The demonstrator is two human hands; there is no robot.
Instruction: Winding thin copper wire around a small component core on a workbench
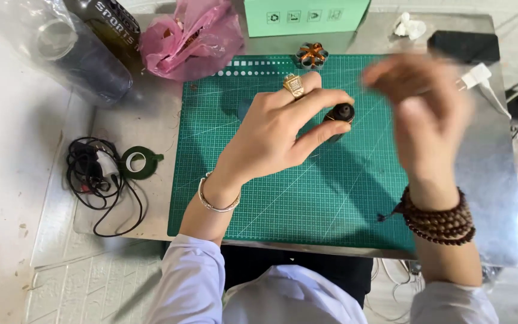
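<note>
— Steel tabletop (133, 129), green cutting mat (283, 198): what is held?
— Small black bottle (338, 119), mid-mat, is pinched upright by left hand (274, 135) fingers (325, 133). Right hand (421, 114) is blurred above; grip cannot be told.

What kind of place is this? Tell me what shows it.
Probably a small hobby or electronics workbench: a green cutting mat on a metal table, a copper-wound motor part, and a coiled black cable. The left hand holds a small black cylinder.
</note>
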